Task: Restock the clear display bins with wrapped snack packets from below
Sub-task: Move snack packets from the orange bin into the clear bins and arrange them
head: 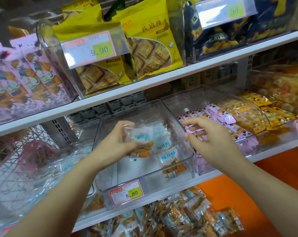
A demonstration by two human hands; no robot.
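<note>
A clear display bin (pixel 144 183) with an 8.80 price tag stands on the middle shelf in front of me. My left hand (pixel 116 144) reaches over its rim and is shut on a clear wrapped snack packet (pixel 141 136) with blue lettering. Several more such packets (pixel 168 159) lie inside the bin at its right side. My right hand (pixel 211 139) hovers at the bin's right wall, fingers spread and holding nothing. Below the shelf lies a heap of the same wrapped packets (pixel 182 218).
To the right stands a clear bin of pink packets (pixel 220 115) and orange packets (pixel 257 113). The upper shelf (pixel 161 79) carries yellow cracker bags (pixel 151 47), pink bags (pixel 25 77) and dark blue bags (pixel 218 40). A crumpled clear plastic bag (pixel 33 177) sits at the left.
</note>
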